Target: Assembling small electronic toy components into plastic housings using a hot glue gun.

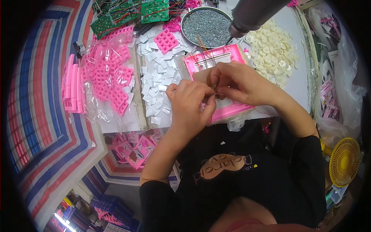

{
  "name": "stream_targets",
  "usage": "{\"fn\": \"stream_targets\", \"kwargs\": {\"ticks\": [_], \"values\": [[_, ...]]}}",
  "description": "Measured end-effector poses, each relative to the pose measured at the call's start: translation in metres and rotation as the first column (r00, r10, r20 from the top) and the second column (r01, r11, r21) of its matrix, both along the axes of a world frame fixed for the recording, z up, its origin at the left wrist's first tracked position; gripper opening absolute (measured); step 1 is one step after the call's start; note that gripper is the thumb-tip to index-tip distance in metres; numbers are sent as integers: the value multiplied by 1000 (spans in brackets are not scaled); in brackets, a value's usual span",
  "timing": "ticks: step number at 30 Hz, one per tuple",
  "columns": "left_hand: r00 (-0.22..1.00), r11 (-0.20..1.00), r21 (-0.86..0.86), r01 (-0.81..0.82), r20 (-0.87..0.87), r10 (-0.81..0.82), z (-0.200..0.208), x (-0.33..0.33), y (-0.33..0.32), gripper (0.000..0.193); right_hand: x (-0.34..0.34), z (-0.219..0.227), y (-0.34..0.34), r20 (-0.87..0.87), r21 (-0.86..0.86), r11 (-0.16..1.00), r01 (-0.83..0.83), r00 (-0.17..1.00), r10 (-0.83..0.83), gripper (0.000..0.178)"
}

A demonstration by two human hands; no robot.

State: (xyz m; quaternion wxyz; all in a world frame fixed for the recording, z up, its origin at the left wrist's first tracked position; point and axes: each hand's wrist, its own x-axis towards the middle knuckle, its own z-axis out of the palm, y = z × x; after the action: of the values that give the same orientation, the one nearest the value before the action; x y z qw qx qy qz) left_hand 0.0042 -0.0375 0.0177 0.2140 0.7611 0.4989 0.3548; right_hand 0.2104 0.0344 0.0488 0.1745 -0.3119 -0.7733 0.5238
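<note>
Head view: centre of the frame, the pink casing [228,112] lies on the surface [300,83], both hands over it. The left hand [192,99] curls, thumb near forefinger; the right hand [239,83] bunches its fingertips close beside. What's held, I can't tell. Looks like fine fitting by the brown board [202,76]; next calls for steady fingers.

From my end I see a white worktable [286,18] crowded with parts: green circuit boards [154,11] trailing wires at the far left, pink button pads [112,77] partly under clear plastic film [96,108], scattered white square pieces [154,96], a round pan [181,26] of what are probably small screws [206,29], heaped cream discs [270,48], and, at the near edge, a pink plastic housing [226,112].
</note>
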Motion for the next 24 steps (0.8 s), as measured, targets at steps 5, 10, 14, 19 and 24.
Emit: {"fn": "stream_targets", "kwargs": {"ticks": [5, 10, 14, 19, 24], "values": [[1000, 1000, 1, 8, 10, -8, 0, 3, 0, 13, 2, -11, 0, -85, 21, 1000, -12, 996, 14, 18], [999, 999, -36, -14, 46, 16, 0, 4, -1, 11, 0, -4, -5, 26, 303, 952, 44, 998, -54, 18], [971, 982, -190, -20, 229, 64, 1, 6, -2, 9, -2, -8, -33, -19, 620, 762, 185, 975, -222, 23], [974, 992, -121, -35, 218, 61, 4, 12, -5, 6, -2, -14, -58, -90, 210, 892, 401, 916, -390, 23], [971, 959, -279, -54, 210, 116, 19, 12, -11, 4, -2, -22, -63, -239, 162, 877, 453, 880, -411, 19]]}}
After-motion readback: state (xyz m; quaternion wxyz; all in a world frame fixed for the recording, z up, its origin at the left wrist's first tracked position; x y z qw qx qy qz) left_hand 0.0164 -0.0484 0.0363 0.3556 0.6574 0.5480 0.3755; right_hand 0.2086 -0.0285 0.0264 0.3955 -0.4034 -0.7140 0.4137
